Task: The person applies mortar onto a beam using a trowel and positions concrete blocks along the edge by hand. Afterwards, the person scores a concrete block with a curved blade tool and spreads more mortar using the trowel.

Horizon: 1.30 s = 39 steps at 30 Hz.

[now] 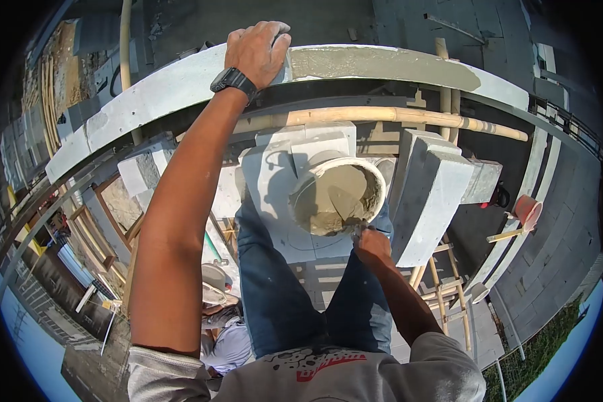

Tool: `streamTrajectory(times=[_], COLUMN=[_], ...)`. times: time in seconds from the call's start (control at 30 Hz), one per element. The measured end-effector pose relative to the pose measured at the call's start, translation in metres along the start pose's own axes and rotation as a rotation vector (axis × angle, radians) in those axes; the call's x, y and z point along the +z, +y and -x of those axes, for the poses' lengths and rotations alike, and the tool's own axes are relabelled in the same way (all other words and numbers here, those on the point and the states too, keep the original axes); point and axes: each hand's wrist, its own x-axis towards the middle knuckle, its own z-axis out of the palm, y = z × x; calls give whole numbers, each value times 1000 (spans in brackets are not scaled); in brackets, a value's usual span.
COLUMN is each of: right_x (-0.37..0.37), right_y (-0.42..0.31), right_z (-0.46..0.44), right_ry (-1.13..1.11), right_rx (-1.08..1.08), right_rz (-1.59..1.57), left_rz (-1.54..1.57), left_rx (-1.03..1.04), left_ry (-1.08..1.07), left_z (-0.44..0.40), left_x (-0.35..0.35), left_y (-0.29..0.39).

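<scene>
My left hand [258, 53] rests on top of the pale block wall [174, 84], its fingers bent over the far edge, with a dark watch on the wrist. Right of it, grey wet mortar [382, 65] coats the wall's top. Between my knees is a round white bucket [380, 184] partly filled with mortar [345, 187]. My right hand [372, 246] is closed around the handle of a trowel [346, 204], whose blade dips into the mortar at the bucket's near side.
A bamboo pole [382, 115] runs just behind the bucket. White blocks [435, 201] stand to the right, others [141, 171] to the left. Bamboo scaffolding [449, 288] and a pink bucket [528, 211] are at the right. Below left, another person [228, 345] is partly visible.
</scene>
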Motion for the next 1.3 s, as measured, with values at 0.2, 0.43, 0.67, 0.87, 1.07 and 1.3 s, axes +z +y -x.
streamTrajectory(times=[0.2, 0.43, 0.67, 0.87, 1.07, 1.3], right_x=[21, -59, -62, -54, -35, -45], right_y=[-17, 5, -72, -184, -231, -219], right_z=[-35, 107, 15, -121, -138, -122], right_ry=[14, 145, 630, 881, 1050, 957], right_rx=[-58, 121, -292, -199, -297, -257], right_rz=[-61, -322, -752, -867, -930, -1099], left_rz=[-166, -231, -211, -197, -184, -190], left_rx=[58, -217, -245, -258, -258, -215], left_ry=[-120, -216, -217, -199, -204, -154], left_z=[-3, 0, -1, -2, -2, -2], left_x=[-32, -41, -40, -41, -40, -42], left_y=[-37, -31, -30, -28, -31, -28])
